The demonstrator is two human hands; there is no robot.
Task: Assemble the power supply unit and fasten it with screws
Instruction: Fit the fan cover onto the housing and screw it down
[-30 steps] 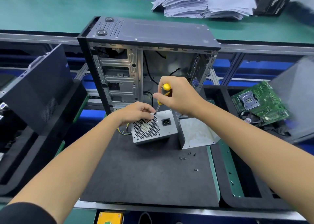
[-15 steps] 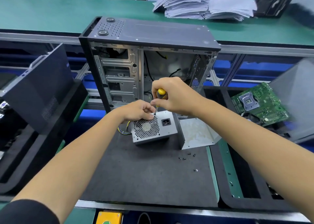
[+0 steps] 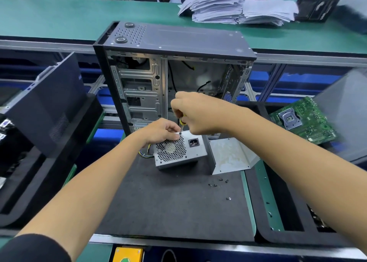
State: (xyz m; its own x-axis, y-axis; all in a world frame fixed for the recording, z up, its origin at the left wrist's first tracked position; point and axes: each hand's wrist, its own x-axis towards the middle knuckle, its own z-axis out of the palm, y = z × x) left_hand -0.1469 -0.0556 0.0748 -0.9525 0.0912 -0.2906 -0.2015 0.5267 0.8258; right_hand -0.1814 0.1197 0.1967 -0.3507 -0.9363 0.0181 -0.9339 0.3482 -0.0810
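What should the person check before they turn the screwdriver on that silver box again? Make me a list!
1. Right hand grips the screwdriver: ok.
2. Screwdriver tip sits at the top edge of the power supply, next to the fan grille: ok.
3. Tip properly seated in a screw head: cannot tell, too small to see.
4. Left hand steadies the power supply, fingers right beside the tip: ok, but close, so mind them.
5. Spare screws lie on the black mat nearby: ok.
6. Power supply lies flat on the mat: ok.
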